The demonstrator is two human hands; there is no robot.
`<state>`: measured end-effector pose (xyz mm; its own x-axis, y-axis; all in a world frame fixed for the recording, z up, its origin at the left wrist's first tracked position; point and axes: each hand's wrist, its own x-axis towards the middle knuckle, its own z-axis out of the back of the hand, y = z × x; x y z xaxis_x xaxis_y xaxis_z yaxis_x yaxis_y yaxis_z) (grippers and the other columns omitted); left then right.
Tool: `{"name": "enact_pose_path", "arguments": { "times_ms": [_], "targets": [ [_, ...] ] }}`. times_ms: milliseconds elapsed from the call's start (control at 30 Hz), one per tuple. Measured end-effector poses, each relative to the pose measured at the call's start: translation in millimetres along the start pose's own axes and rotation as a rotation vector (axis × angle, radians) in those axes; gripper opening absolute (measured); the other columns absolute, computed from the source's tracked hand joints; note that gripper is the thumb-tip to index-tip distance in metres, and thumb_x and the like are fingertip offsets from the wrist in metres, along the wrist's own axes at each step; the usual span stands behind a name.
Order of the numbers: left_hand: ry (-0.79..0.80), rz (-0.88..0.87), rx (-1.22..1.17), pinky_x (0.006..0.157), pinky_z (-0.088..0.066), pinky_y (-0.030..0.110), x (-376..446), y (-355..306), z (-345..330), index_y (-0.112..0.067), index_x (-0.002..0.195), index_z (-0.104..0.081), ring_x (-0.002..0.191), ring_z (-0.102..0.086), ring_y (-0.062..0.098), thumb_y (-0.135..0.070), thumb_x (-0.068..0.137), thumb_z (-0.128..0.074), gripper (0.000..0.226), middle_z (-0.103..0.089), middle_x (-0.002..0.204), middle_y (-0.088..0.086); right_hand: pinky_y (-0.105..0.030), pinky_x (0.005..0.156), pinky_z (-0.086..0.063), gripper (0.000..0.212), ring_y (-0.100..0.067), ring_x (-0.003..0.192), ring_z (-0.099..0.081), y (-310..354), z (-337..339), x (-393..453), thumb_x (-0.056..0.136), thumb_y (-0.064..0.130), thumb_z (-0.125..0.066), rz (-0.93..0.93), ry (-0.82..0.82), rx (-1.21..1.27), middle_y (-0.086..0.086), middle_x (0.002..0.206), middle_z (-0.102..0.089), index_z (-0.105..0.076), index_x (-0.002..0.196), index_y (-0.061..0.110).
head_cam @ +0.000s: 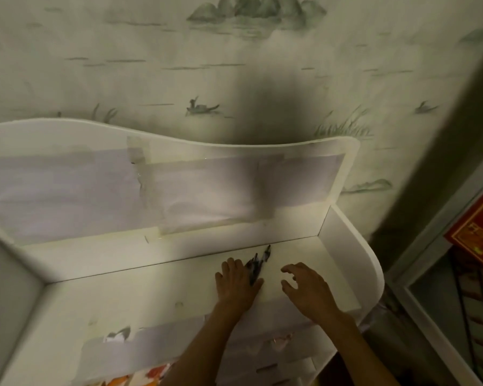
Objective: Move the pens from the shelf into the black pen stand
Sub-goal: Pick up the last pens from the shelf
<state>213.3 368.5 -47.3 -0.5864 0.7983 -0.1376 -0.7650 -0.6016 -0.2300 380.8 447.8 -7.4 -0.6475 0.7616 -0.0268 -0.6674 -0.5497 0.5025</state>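
A small bunch of dark pens (258, 261) lies on the white shelf (140, 291), tips pointing toward the back wall. My left hand (236, 281) lies over their near ends, with the pens coming out between thumb and fingers. Just to the right, my right hand (307, 288) hovers over the shelf with loosely curled fingers and holds nothing. No black pen stand is in view.
The shelf has a raised back panel (179, 185) with taped paper and a rounded right side wall (354, 254). Patterned wallpaper is behind it. A red box (477, 229) sits at the right on another unit. Taped drawers show below the front edge.
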Motion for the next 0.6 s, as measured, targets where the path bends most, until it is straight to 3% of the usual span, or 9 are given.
{"name": "enact_pose_path", "arguments": {
  "times_ms": [267,600],
  "targets": [
    [0.098,-0.020,-0.032,0.095,-0.043,0.038,19.3,-2.4,6.2,-0.007,0.131,-0.046,0.120,-0.048,0.028,-0.042,0.099,-0.045,0.047,-0.051,0.130,0.011,-0.016,0.078,-0.035,0.036,-0.009,0.107,-0.057,-7.0,-6.2,9.0,0.096,0.036,-0.055,0.014,0.020,-0.009,0.007,0.127,-0.057,-0.056,0.131,0.026],
    [0.115,-0.036,-0.044,0.086,-0.046,0.035,30.3,-9.3,7.6,-0.008,0.124,-0.051,0.110,-0.055,0.027,-0.034,0.092,-0.054,0.041,-0.056,0.123,0.010,-0.014,0.076,-0.034,0.034,-0.007,0.104,-0.056,-20.6,-4.2,4.7,0.096,0.036,-0.056,0.020,-0.005,0.012,0.008,0.124,-0.058,-0.058,0.129,0.026]
  ]
}}
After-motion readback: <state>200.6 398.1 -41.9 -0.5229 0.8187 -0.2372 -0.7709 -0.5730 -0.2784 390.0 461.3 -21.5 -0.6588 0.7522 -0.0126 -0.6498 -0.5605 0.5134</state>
